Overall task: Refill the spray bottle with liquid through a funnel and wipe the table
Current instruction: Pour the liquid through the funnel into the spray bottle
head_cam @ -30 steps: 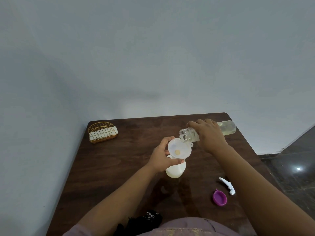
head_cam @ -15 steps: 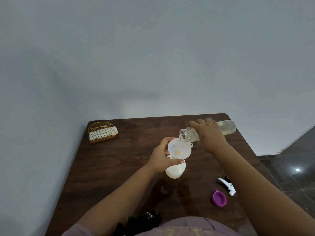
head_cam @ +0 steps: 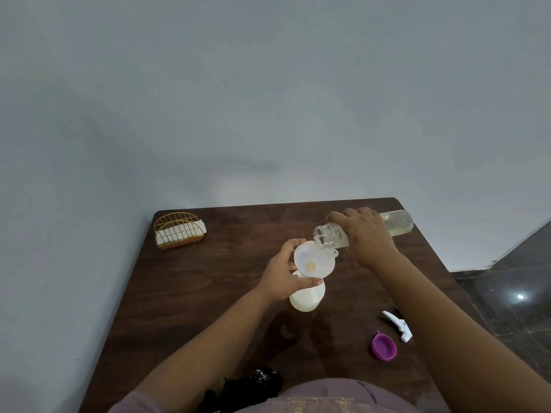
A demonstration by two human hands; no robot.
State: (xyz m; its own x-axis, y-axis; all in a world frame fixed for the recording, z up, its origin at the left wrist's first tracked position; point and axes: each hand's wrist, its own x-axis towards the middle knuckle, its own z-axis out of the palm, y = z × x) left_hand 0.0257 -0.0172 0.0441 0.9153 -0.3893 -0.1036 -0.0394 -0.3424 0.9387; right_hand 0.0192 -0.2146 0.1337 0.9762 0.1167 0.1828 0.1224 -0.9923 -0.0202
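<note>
Nothing moved, dark wooden table (head_cam: 190,293) against pale wall (head_cam: 268,99), glossy floor (head_cam: 518,296)

A white funnel (head_cam: 313,263) sits in the white bottle (head_cam: 307,296). A clear bottle (head_cam: 362,228) tips over it, nearly flat.

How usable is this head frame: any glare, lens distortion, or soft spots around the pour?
Head view: even, dim light; one bright glare spot on the glossy floor at right. Wide-angle bending shows in the table edges splaying outward. The funnel and white bottle are blown out, little surface detail. The clear bottle in the right hand reads sharply; the left hand casts soft shadows toward the camera.
</note>
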